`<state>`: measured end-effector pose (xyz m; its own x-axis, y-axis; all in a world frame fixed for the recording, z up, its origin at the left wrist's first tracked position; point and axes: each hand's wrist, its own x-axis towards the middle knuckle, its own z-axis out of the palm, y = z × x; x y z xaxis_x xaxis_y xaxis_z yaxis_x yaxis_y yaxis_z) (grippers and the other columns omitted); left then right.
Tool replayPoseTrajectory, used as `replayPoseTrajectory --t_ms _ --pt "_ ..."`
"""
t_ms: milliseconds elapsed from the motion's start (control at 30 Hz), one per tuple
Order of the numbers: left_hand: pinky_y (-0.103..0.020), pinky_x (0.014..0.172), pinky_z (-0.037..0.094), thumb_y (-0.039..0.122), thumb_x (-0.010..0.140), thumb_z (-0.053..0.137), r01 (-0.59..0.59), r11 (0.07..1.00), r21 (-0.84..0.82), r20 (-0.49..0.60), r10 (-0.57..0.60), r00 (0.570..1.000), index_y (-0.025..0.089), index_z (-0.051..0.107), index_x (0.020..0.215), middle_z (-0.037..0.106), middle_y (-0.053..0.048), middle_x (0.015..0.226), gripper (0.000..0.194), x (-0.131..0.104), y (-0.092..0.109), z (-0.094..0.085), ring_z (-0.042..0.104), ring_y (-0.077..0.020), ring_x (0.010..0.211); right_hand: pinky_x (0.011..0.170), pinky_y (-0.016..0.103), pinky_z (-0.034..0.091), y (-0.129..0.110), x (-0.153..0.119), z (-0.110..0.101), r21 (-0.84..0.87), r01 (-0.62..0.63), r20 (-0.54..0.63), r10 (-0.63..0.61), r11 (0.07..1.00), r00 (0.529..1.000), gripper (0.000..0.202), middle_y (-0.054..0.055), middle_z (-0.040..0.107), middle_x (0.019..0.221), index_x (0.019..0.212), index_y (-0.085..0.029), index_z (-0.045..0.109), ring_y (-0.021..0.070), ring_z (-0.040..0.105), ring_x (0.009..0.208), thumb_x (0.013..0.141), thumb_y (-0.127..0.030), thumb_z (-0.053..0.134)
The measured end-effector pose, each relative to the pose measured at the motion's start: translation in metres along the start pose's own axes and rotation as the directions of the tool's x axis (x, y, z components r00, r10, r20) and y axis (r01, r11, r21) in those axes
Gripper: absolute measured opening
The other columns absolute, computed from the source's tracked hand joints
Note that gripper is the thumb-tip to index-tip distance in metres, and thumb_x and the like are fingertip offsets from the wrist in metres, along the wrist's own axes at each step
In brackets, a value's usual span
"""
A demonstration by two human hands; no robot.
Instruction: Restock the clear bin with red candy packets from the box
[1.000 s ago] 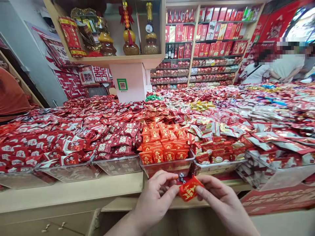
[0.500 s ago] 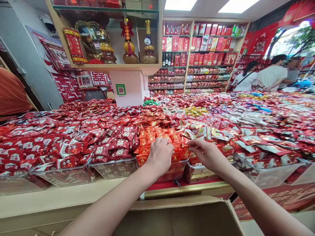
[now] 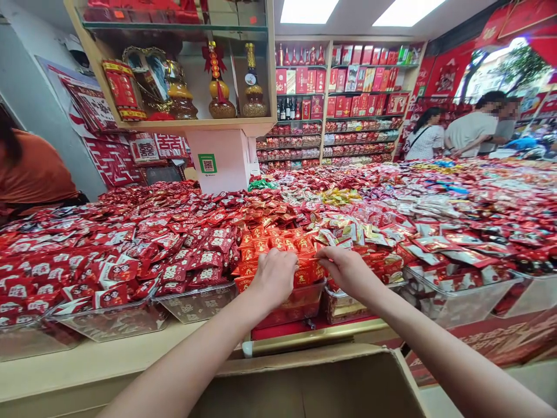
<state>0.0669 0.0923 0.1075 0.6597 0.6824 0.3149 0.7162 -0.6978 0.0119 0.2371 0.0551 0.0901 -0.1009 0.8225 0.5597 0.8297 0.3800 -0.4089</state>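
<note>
Red and gold candy packets [image 3: 307, 273] are laid in rows in a clear plastic bin [image 3: 287, 313] straight ahead. My left hand [image 3: 275, 277] rests over the left part of these rows, its fingers curled closed at a red packet, with the fingertips partly hidden. At the right side of the same bin, my right hand [image 3: 348, 270] pinches the edge of a red packet between thumb and finger. Dark red packets with white characters [image 3: 213, 255] fill the bin left of my hands.
An open cardboard box [image 3: 304, 377] stands below my forearms, before the counter edge [image 3: 322, 337]. More clear bins [image 3: 461, 296] of packets line the front. A display cabinet [image 3: 187, 122] with bottles overhangs the left. People [image 3: 470, 130] stand far right; another person [image 3: 37, 165] is at left.
The view has shifted slightly, so the shelves sit lower and further left. Both hands stay at the red and gold packets, a little closer together. The person at left has come further into view.
</note>
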Motion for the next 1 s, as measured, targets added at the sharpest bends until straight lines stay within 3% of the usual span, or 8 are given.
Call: replayPoseTrajectory --t_ms 167,367,567,700,800,1000 --pt "-0.034 0.071 0.035 0.033 0.077 0.053 -0.063 0.998 -0.020 0.055 0.064 0.996 0.022 0.056 0.093 0.064 -0.003 0.088 0.020 0.001 0.000 0.002 0.051 -0.0224 0.089 0.062 0.025 0.042 -0.004 -0.001 0.006 -0.003 -0.017 -0.033 0.017 1.000 0.999 0.014 0.004 0.064 0.072 0.077 -0.017 0.058 0.0162 0.057 0.067 0.078 -0.014 0.044" --pt "-0.035 0.070 0.035 0.024 0.075 0.053 -0.060 0.998 0.004 0.120 0.059 0.991 0.022 0.060 0.082 0.066 -0.003 0.080 0.010 0.011 -0.004 0.003 0.056 -0.0224 0.083 0.062 0.025 0.041 -0.002 -0.003 0.012 -0.029 -0.012 0.016 0.012 1.000 1.000 0.019 0.005 0.063 0.073 0.079 -0.016 0.058 0.0157 0.055 0.068 0.079 -0.010 0.040" --pt "-0.035 0.073 0.037 0.024 0.072 0.055 -0.095 0.995 0.003 0.178 0.093 0.980 0.021 0.060 0.074 0.065 -0.003 0.073 0.006 0.021 -0.006 0.000 0.059 -0.0221 0.080 0.062 0.025 0.036 0.005 -0.002 0.016 -0.236 0.083 0.120 -0.055 0.968 0.991 0.023 0.006 0.060 0.071 0.078 -0.016 0.058 0.0172 0.050 0.069 0.078 -0.004 0.038" --pt "-0.037 0.074 0.040 0.026 0.072 0.056 -0.061 0.998 0.011 0.184 0.058 0.981 0.020 0.056 0.089 0.066 -0.006 0.081 0.018 0.024 -0.003 0.001 0.060 -0.0255 0.082 0.063 0.025 0.035 0.003 -0.002 0.015 -0.266 0.076 0.200 -0.022 0.961 0.980 0.020 0.006 0.059 0.072 0.077 -0.016 0.056 0.0166 0.050 0.070 0.077 -0.006 0.039" --pt "-0.037 0.074 0.041 0.025 0.071 0.056 -0.028 1.000 0.011 0.184 0.026 0.983 0.019 0.050 0.102 0.066 -0.007 0.084 0.032 0.024 0.000 0.001 0.060 -0.0263 0.084 0.066 0.025 0.036 0.000 -0.001 0.011 -0.250 0.058 0.216 -0.003 0.967 0.976 0.015 0.007 0.061 0.079 0.088 -0.015 0.056 0.0179 0.052 0.076 0.077 -0.015 0.046" --pt "-0.035 0.073 0.043 0.029 0.072 0.056 -0.035 0.999 -0.019 0.215 0.038 0.976 0.018 0.050 0.105 0.067 -0.006 0.083 0.035 0.025 0.001 -0.007 0.061 -0.0245 0.081 0.066 0.027 0.036 -0.005 0.003 0.010 -0.311 0.037 0.241 0.041 0.950 0.970 0.014 0.008 0.061 0.076 0.080 -0.014 0.058 0.0196 0.053 0.076 0.076 -0.013 0.045"
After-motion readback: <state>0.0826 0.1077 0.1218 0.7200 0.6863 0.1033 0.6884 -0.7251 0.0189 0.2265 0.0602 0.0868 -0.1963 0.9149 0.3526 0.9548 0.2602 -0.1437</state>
